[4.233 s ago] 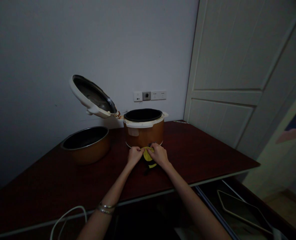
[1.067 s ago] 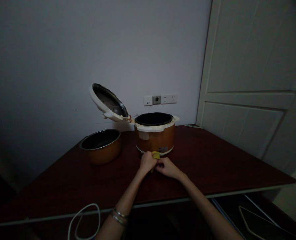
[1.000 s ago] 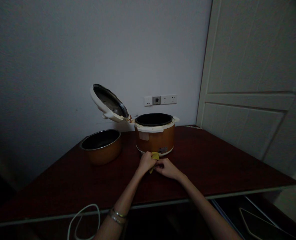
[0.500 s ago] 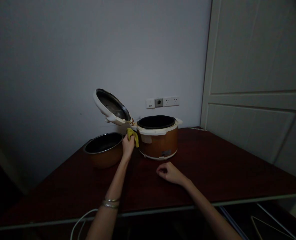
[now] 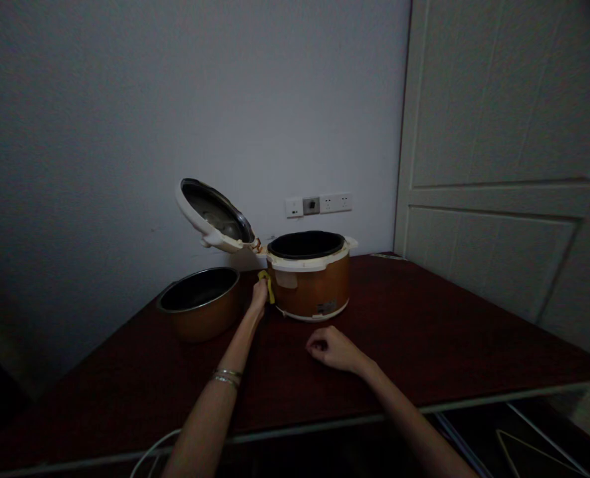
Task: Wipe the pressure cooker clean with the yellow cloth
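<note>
My left hand (image 5: 259, 293) is closed on a yellow cloth (image 5: 269, 287), which lies against the left side of the rice cooker (image 5: 314, 289). The cooker has an orange-brown body, a white rim and a dark inside. Its white lid (image 5: 215, 216) stands open, tilted out to the left. Left of my hand is an inner pot (image 5: 200, 317), brown outside and dark inside, with a shiny rim. My right hand (image 5: 335, 348) rests on the table in front of the cooker, fingers curled into a loose fist, with nothing seen in it.
The dark red table (image 5: 414, 332) reaches back to the wall. Wall sockets (image 5: 319, 204) sit above and behind the cooker. A white panelled door (image 5: 494, 172) stands at the right. A pale cable (image 5: 150, 451) hangs at the front left edge.
My left hand has moved down along the cooker's left side with the yellow cloth. My right hand keeps its curled pose on the table. The view has shifted slightly.
</note>
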Action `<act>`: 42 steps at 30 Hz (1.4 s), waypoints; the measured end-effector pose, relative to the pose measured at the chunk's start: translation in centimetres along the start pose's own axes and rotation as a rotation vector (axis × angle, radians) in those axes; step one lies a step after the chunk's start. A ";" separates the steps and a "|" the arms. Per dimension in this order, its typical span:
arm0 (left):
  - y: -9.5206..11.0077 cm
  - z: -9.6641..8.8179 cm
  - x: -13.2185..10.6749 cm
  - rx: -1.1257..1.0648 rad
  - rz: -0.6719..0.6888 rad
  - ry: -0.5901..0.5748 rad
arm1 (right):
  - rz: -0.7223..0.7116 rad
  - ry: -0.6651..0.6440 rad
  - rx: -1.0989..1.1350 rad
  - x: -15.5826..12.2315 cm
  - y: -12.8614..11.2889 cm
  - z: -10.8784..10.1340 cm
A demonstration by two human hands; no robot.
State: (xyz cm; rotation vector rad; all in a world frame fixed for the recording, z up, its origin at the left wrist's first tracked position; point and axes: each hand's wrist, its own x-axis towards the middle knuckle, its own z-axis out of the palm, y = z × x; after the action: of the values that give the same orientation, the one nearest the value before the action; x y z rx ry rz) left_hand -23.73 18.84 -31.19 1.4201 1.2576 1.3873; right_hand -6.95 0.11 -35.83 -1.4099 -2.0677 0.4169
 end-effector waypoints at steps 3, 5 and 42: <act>0.1 0.1 -0.8 -0.029 0.032 0.046 | -0.002 -0.003 0.000 0.0 0.0 0.0; 0.5 0.0 -1.5 -0.040 0.071 0.081 | 0.002 -0.002 0.000 0.0 0.0 0.0; 18.6 -2.7 -6.2 0.293 0.539 -0.777 | 0.331 0.585 1.278 2.9 -5.6 -14.8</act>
State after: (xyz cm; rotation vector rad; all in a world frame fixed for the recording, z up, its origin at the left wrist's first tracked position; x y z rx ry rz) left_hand -23.45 8.49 -14.32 2.3194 0.5919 0.7993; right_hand -2.51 -0.50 -20.35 -0.8490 -0.7346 1.0528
